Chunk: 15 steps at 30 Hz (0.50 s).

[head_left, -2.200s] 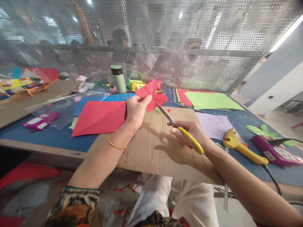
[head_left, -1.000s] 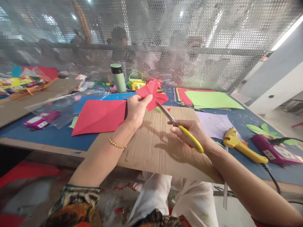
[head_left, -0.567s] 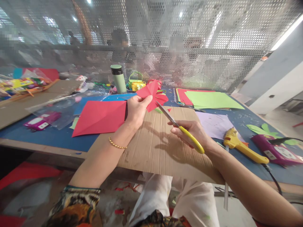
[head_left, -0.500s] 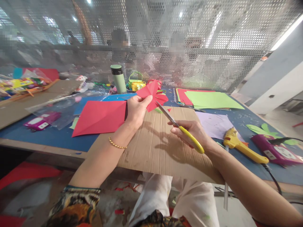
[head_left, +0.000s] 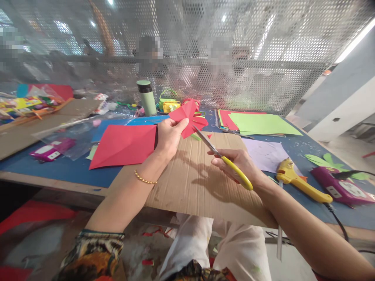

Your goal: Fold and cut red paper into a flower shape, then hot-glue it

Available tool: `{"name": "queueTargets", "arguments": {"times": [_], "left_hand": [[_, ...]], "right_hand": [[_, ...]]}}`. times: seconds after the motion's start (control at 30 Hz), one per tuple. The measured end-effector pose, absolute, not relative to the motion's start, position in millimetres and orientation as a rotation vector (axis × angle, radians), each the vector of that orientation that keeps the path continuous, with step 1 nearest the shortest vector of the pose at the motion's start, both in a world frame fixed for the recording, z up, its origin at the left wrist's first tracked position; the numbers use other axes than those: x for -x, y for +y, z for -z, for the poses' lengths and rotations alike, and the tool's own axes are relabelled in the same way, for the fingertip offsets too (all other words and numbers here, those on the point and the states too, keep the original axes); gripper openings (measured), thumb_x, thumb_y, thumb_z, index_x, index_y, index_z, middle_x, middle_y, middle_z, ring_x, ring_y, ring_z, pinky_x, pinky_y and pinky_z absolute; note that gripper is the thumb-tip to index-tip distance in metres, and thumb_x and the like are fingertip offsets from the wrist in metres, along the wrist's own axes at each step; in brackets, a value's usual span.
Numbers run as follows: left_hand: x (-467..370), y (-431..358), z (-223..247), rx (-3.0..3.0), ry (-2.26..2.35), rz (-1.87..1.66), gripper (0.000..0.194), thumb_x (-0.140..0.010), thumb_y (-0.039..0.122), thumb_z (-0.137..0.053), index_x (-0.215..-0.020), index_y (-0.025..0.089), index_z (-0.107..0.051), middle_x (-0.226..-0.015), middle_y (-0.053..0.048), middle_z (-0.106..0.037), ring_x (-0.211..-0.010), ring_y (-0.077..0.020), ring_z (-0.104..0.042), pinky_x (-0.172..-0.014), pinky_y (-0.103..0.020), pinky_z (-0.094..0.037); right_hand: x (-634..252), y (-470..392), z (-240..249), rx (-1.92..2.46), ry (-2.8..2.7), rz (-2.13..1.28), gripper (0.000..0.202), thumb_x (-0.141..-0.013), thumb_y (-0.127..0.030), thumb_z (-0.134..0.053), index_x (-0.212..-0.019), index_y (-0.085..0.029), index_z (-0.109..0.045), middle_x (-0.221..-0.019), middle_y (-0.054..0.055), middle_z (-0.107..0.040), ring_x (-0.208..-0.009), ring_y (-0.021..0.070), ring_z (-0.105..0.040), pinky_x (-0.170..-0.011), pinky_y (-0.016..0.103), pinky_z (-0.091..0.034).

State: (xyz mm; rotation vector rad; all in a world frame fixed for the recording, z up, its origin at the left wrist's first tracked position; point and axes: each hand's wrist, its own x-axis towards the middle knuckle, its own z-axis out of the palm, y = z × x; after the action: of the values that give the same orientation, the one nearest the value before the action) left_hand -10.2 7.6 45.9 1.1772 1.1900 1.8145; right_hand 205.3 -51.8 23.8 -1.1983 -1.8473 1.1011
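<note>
over the cardboard [head_left: 187, 187] on the surface [head_left: 88, 175], the red paper piece [head_left: 187, 113], divided into lobes by cuts, is pinched by the fingers of the left hand [head_left: 169, 138], while the scissors [head_left: 238, 173] are clasped by those of the right hand [head_left: 244, 162], blade tips at its near side.

Head-height view, facing forward, down over tabletop [head_left: 88, 175].

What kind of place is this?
Probably a craft workshop: there are scissors cutting red paper, a yellow glue gun, and a stack of coloured sheets on the table.
</note>
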Motion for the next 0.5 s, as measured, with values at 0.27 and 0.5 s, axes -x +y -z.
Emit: {"name": "queueTargets", "arguments": {"times": [0.27, 0.5], "left_hand": [[9.3, 7.6, -45.1, -1.163, 1.127, -1.836, 0.02, -0.071, 0.024, -0.081, -0.059, 0.018, -0.067, -0.061, 0.002, -0.063, -0.058, -0.0097, -0.052, -0.059, -0.024, -0.045], [12.2, 10.5, -43.0, -1.198, 1.149, -1.826, 0.034, -0.072, 0.023, -0.08, -0.051, 0.02, -0.054, -0.054, 0.005, -0.053, -0.057, -0.0097, -0.047, -0.057, -0.024, -0.042]], "right_hand": [[-204.8, -52.8, -23.2, 1.175, -1.827, -1.114, 0.074, -0.078, -0.073, -0.077, -0.113, -0.008, -0.079, -0.05, -0.008, -0.039, -0.043, 0.0081, -0.032, -0.042, 0.026, -0.022], [-205.4, -50.8, -21.8, 1.166, -1.823, -1.122, 0.077, -0.076, -0.074, -0.078, -0.114, -0.007, -0.079, -0.051, -0.008, -0.04, -0.044, 0.0084, -0.033, -0.043, 0.026, -0.021]]}}
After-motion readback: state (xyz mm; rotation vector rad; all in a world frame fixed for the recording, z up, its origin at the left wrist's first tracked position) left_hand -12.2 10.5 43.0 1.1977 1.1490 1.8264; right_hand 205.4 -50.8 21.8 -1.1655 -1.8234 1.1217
